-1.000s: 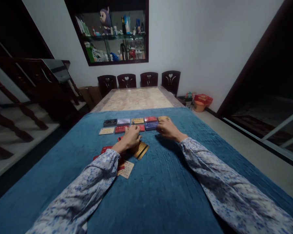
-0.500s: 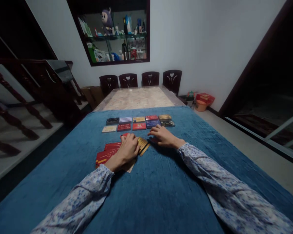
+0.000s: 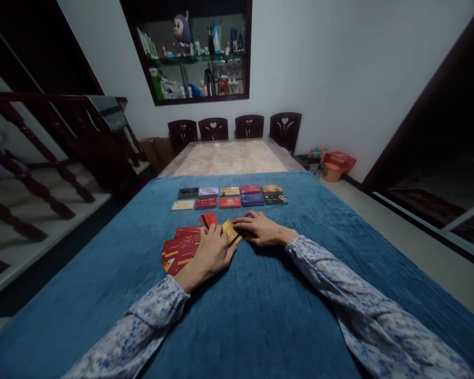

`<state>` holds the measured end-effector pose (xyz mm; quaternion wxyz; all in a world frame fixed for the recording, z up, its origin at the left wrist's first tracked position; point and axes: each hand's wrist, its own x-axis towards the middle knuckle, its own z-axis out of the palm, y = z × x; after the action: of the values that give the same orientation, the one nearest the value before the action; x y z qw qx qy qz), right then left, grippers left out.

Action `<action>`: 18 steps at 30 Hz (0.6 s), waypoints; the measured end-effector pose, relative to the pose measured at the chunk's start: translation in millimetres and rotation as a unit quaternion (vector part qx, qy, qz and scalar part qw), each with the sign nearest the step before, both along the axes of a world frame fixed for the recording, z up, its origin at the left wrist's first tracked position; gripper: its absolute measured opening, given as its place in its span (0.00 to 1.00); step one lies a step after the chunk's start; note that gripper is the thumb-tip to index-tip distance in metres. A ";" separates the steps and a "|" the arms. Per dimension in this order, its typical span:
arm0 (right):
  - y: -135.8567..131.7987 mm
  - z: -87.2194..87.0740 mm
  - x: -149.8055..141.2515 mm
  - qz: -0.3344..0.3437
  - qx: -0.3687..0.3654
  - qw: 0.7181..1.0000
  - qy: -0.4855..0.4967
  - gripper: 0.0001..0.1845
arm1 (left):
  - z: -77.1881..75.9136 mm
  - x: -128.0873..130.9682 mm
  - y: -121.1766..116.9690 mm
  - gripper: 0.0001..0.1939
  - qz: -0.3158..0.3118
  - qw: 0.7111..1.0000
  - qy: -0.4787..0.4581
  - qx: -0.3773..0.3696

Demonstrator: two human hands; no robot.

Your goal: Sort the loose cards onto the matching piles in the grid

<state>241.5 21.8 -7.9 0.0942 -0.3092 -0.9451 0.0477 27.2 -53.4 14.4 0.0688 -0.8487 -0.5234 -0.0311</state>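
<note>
Over a loose pile of cards lies my left hand (image 3: 209, 251), its thumb spread away and its fingers resting on them. Dark red cards (image 3: 179, 247) fan out to its left. A red card with a black stripe (image 3: 208, 219) sticks out beyond its fingertips. Between my hands lies a gold card with a dark stripe (image 3: 231, 232), partly covered. My right hand (image 3: 258, 228) reaches onto that card's right edge, palm down with fingers stretched out. Whatever lies beneath both palms is hidden.
Beyond my hands, small card stacks stand in two rows, among them a black stack (image 3: 188, 192), a blue stack (image 3: 253, 199) and a cream card stack (image 3: 183, 205). A blue cloth (image 3: 284, 305) covers the near part of the table (image 3: 229, 157). Dark chairs (image 3: 249, 127) stand behind.
My right hand has come from the far-right stack back to the gold card, uncovering the black stack there. My left hand has drawn nearer, with its thumb spread now.
</note>
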 end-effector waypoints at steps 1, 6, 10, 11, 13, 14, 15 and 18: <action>-0.1 -0.6 -0.2 0.002 0.000 1.000 0.001 0.29 | -1.1 0.3 -0.8 0.19 0.004 1.000 0.003 0.006; 0.1 -3.1 -0.9 0.009 0.005 1.000 0.011 0.27 | -8.3 0.4 -0.7 0.18 0.000 1.000 -0.020 0.023; 2.1 -3.8 0.9 0.013 0.010 1.000 0.018 0.26 | -11.6 0.8 -0.5 0.16 -0.013 0.999 -0.030 0.027; 2.7 -3.8 1.4 0.015 0.012 1.000 0.020 0.25 | -11.8 1.0 -0.6 0.16 -0.016 0.999 -0.029 0.027; 3.8 -3.7 2.3 0.021 0.018 0.999 0.026 0.23 | -11.9 1.6 -0.9 0.16 -0.024 0.999 -0.022 0.024; 4.1 -3.5 2.7 0.024 0.021 0.999 0.029 0.22 | -11.9 1.9 -0.9 0.15 -0.028 0.999 -0.018 0.022; 4.3 -3.2 3.2 0.027 0.023 0.999 0.032 0.22 | -12.0 2.1 -0.7 0.15 -0.032 0.999 -0.015 0.021; 4.4 -2.0 5.4 0.040 0.023 0.998 0.040 0.21 | -12.7 2.1 0.4 0.16 -0.049 0.999 -0.005 0.019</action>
<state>246.9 26.2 -9.9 0.1374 -0.2662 -0.9532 0.0417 29.3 -53.0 1.7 0.0809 -0.8718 -0.4807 -0.0487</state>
